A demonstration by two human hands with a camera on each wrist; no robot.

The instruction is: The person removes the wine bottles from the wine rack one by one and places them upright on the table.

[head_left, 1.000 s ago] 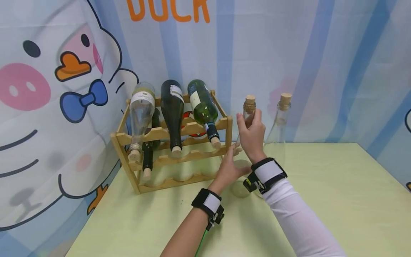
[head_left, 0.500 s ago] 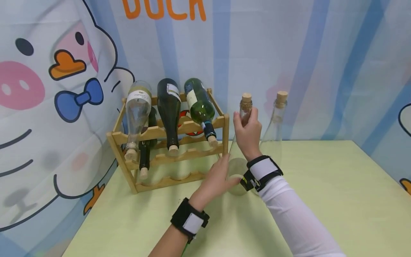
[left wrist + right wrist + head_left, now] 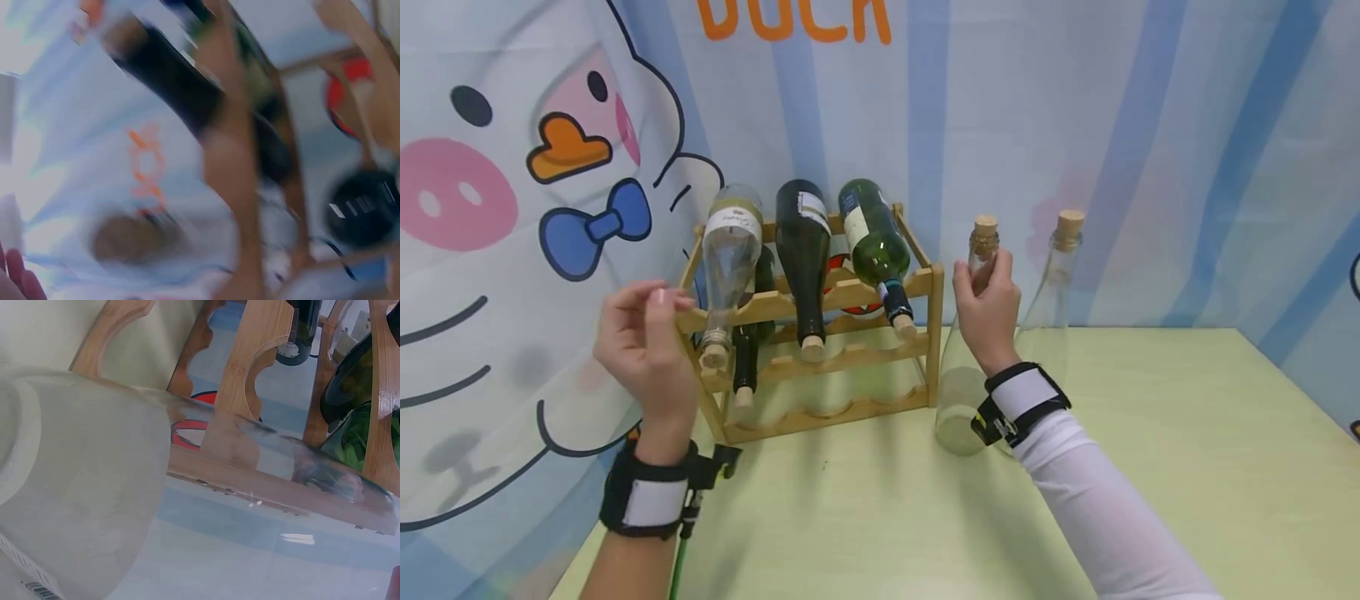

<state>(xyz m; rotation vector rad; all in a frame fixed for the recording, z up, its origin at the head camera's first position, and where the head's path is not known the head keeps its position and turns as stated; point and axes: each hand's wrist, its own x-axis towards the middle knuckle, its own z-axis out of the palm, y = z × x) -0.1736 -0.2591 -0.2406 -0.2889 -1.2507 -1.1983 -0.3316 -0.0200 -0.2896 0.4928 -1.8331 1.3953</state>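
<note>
My right hand (image 3: 988, 312) grips the neck of a clear glass bottle (image 3: 962, 400), just below its cork (image 3: 986, 225). That bottle stands on the table, and its frosted-looking lower part (image 3: 94, 469) fills much of the right wrist view. Raised at the left end of the wooden rack (image 3: 835, 421), my left hand (image 3: 651, 350) has loosely bent fingers with nothing seen in them. Nearest to it is a clear corked bottle (image 3: 730, 250) lying neck-down in the rack's top row. The left wrist view is blurred, with fingertips (image 3: 22, 275) at its lower left corner.
A second clear corked bottle (image 3: 1045, 325) stands right of the held one. On the rack's top row also lie a dark bottle (image 3: 802, 250) and a green bottle (image 3: 872, 237); another dark bottle (image 3: 746, 358) lies lower. A printed cloth (image 3: 1037, 125) hangs behind the table.
My left hand has left the clear bottle's side and swung left and up to the rack's left end. The right hand stays on the bottle's neck, and the bottle stays standing.
</note>
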